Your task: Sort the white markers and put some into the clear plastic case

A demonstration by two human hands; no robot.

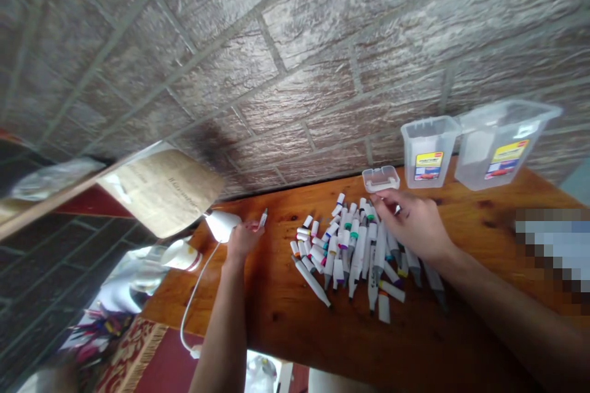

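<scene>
The left hand [244, 241], left of centre in the frame, has its fingers closed on a marker [263, 217] that stands nearly upright. The right hand [417, 221], right of centre, curls over the pile's upper right edge, thumb and forefinger close together; whether they grip anything, I cannot tell. For handling, a light pinch on the barrel looks enough, and lifting from the pile's edge should disturb its neighbours least. The pile [361, 252] lies below and right of centre: white and pale-grey markers with dark tips and white caps banded green, purple, yellow, orange, heaped at many angles on the wooden table [276, 295]. Above it sits a clear box [380, 180].
</scene>
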